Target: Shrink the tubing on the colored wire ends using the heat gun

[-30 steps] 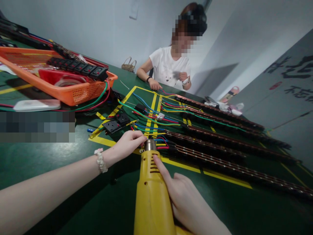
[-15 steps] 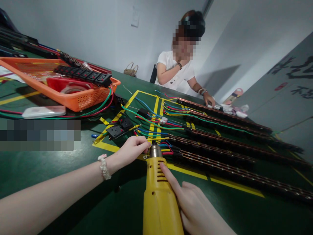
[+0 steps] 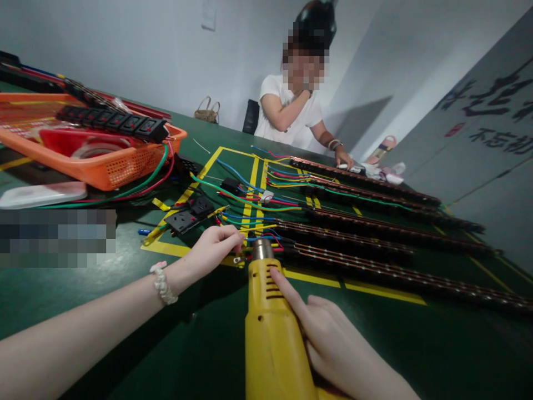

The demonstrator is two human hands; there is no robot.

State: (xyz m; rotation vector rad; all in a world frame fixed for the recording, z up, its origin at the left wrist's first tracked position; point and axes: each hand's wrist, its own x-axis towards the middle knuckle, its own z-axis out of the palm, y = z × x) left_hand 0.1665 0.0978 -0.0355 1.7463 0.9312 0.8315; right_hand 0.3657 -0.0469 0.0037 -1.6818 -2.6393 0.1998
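Note:
My right hand (image 3: 322, 339) is wrapped round a yellow heat gun (image 3: 272, 328), its index finger stretched along the vent slots. The metal nozzle (image 3: 262, 249) points away from me, towards coloured wires at the near end of a long black strip with copper rails (image 3: 358, 263). Just left of the nozzle, my left hand (image 3: 219, 244) is closed in a pinch on a wire end, blue where it shows; the fingers cover its tip. A small metal ring terminal (image 3: 237, 260) lies below the fingertips. Beyond the left hand sits a black socket module (image 3: 183, 220).
Several more railed strips (image 3: 362, 223) lie side by side on the green table (image 3: 200, 339), wires towards the left. An orange basket (image 3: 106, 179) holding a black socket strip (image 3: 114, 123) stands at the left, near a white case (image 3: 44, 194). Opposite sits a co-worker (image 3: 287, 114).
The view has swung slightly right, so the table things appear further left. The heat gun's nozzle sits a little farther right of my left fingers. Both hands keep their grip.

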